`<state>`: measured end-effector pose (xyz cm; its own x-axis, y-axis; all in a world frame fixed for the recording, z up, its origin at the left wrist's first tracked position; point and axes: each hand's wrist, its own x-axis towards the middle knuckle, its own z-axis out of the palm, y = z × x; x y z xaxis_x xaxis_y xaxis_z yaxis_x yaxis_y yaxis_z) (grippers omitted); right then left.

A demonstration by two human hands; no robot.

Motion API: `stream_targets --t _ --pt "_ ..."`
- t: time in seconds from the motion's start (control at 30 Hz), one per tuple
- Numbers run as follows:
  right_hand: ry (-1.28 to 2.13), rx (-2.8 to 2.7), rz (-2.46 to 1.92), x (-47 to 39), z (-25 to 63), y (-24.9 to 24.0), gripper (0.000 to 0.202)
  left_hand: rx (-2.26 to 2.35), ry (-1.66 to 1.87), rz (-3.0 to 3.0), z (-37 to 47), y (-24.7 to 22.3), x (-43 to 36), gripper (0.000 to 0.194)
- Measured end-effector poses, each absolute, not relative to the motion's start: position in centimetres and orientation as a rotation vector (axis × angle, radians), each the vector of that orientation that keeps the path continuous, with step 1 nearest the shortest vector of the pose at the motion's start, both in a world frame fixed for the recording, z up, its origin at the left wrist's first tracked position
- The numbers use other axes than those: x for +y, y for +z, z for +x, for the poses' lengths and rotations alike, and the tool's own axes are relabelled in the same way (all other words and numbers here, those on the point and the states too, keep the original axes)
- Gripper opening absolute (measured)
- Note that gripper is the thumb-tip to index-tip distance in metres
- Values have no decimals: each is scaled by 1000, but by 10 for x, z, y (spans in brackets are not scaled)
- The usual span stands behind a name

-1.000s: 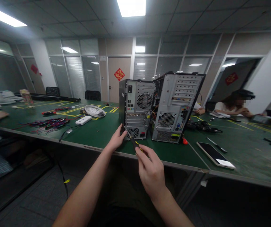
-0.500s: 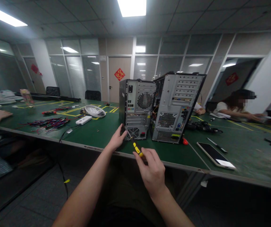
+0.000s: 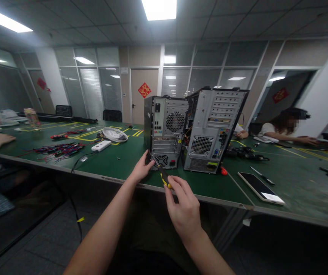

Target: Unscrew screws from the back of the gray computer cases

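Observation:
The smaller computer tower [image 3: 168, 114] stands upright at the table's front edge, its rear panel toward me. My left hand [image 3: 142, 168] grips its lower left edge, with the thumb by the rear panel and the other fingers along the side, partly hidden. In my right hand [image 3: 183, 202] the fingertips and thumb pinch the end of a black and yellow screwdriver [image 3: 163, 176]. Its shaft points up and left to the panel's lower left corner, near my left thumb. Whether the tip sits in a screw is too small to tell.
A larger tower [image 3: 215, 130] stands just right. Beyond it lie black cables [image 3: 245, 153], a phone [image 3: 260, 188] and a slim pen-like tool [image 3: 262, 175]. Leftward are a wire pile [image 3: 62, 151], a white power strip [image 3: 101, 146] and a white basket [image 3: 114, 134]. People sit at both sides.
The screwdriver handle has turned, showing more black and less yellow. My right fingers have shifted slightly around its end. My left hand and both towers stay nearly in place.

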<state>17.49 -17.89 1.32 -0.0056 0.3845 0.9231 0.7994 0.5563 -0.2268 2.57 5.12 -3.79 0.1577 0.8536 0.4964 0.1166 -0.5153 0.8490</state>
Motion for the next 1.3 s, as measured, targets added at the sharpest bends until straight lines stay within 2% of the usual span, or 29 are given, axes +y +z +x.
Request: stream_targets --t 0.2,0.8,1.1,1.3 --pt "-470 -1620 -1029 -176 175 10 18 951 1402 1759 26 -37 50 81" --pt "-468 -1620 -1018 -176 173 10 20 928 1392 1773 26 -34 48 81" --pt "-517 -1715 -1001 -177 176 9 35 928 1394 1760 26 -34 48 81" --pt "-514 -1651 -1023 -175 174 8 20 906 1397 1764 26 -35 49 82"
